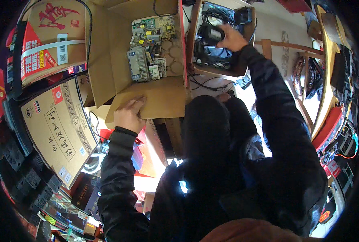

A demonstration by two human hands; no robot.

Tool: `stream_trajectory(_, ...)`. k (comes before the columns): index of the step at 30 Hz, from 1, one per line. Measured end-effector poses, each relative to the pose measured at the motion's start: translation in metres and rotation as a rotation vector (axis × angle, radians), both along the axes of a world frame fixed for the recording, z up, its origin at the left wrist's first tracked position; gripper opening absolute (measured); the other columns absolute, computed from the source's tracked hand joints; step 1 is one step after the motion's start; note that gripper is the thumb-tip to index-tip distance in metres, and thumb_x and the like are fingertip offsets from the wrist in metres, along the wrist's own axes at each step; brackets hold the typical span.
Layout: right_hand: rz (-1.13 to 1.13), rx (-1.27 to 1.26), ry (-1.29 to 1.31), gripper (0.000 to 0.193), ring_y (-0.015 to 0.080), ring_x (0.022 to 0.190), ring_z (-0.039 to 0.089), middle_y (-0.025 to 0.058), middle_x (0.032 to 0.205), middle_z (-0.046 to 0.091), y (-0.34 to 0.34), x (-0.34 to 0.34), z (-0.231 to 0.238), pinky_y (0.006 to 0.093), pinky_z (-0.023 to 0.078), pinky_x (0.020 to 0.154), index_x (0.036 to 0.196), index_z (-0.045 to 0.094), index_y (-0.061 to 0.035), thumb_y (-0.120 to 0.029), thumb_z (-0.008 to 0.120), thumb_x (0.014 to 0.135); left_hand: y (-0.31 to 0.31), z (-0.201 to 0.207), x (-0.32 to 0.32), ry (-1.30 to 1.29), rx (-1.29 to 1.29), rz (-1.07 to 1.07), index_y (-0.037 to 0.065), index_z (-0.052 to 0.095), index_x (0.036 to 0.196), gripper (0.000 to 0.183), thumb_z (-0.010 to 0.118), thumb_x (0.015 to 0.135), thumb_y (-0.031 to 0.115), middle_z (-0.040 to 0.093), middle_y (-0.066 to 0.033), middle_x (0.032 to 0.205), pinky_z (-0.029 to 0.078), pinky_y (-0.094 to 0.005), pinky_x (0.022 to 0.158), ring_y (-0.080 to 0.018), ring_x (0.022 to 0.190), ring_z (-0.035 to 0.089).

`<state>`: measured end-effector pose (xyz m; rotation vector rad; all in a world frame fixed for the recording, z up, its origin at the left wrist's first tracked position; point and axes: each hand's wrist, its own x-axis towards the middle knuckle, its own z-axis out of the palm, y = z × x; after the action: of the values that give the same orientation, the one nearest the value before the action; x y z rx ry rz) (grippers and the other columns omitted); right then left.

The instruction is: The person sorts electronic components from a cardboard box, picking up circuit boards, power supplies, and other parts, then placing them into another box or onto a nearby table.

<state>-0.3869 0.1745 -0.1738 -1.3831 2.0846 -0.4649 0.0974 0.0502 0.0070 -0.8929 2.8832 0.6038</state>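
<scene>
My left hand point(129, 114) is at the near flap point(159, 104) of an open cardboard box, its fingers bent over the upper side and its thumb hidden. Inside that box lie several green and tan circuit boards point(147, 30) and a grey metal-cased module point(138, 63). To the right, my right hand point(232, 39) reaches into a smaller open box point(250, 40). Its fingers close around a dark, blocky piece that looks like a power adapter point(210, 34). Black cables point(217, 15) and other dark pieces surround it there.
Stacked cartons point(58, 125) stand at the left, with black equipment point(22, 173) beside them. Loose black cables point(207, 84) lie below the smaller box. A wooden frame point(326, 76) rises at the right, near a red object point(328, 129). My knees are close below the boxes.
</scene>
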Motion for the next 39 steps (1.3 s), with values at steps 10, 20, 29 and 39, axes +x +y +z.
stream_trajectory(10, -0.288, -0.227, 0.359, 0.072, 0.0406, 0.125, 0.058, 0.0221, 0.136, 0.060, -0.021, -0.054, 0.011, 0.0461, 0.047, 0.105, 0.138, 0.060, -0.0108, -0.054, 0.074, 0.082, 0.000, 0.006, -0.003, -0.037, 0.036, 0.023, 0.014, 0.076, 0.113, 0.037, 0.071, 0.076, 0.010, 0.074, -0.0109, 0.109, 0.058, -0.0416, 0.084, -0.0336, 0.097, 0.071)
stream_trajectory(20, 0.144, 0.217, 0.344, 0.066, 0.0407, 0.121, 0.055, 0.0203, 0.130, 0.058, 0.069, 0.042, -0.069, 0.0532, 0.047, 0.099, 0.132, 0.058, -0.0041, -0.031, 0.078, 0.075, -0.001, 0.008, -0.006, -0.073, 0.032, 0.013, 0.015, 0.077, 0.115, 0.043, 0.075, 0.072, 0.012, 0.075, -0.0095, 0.106, 0.059, -0.0393, 0.081, -0.0303, 0.094, 0.071)
stream_trajectory(29, 0.222, -0.073, 0.438, 0.083, 0.0403, 0.122, 0.052, 0.0185, 0.128, 0.055, 0.041, 0.000, 0.000, 0.0524, 0.046, 0.103, 0.141, 0.050, -0.0052, -0.034, 0.081, 0.071, 0.000, 0.004, -0.003, -0.031, 0.013, 0.005, 0.015, 0.076, 0.115, 0.042, 0.073, 0.073, 0.011, 0.074, -0.0088, 0.102, 0.059, -0.0402, 0.077, -0.0314, 0.089, 0.070)
stream_trajectory(39, -0.324, -0.271, 0.414, 0.042, 0.0383, 0.104, 0.063, 0.0193, 0.109, 0.065, -0.001, -0.038, 0.036, 0.0539, 0.053, 0.088, 0.123, 0.062, -0.0050, -0.020, 0.071, 0.085, -0.002, 0.004, -0.005, -0.024, -0.004, -0.010, 0.015, 0.076, 0.117, 0.044, 0.075, 0.073, 0.014, 0.074, -0.0096, 0.107, 0.059, -0.0407, 0.082, -0.0324, 0.093, 0.071)
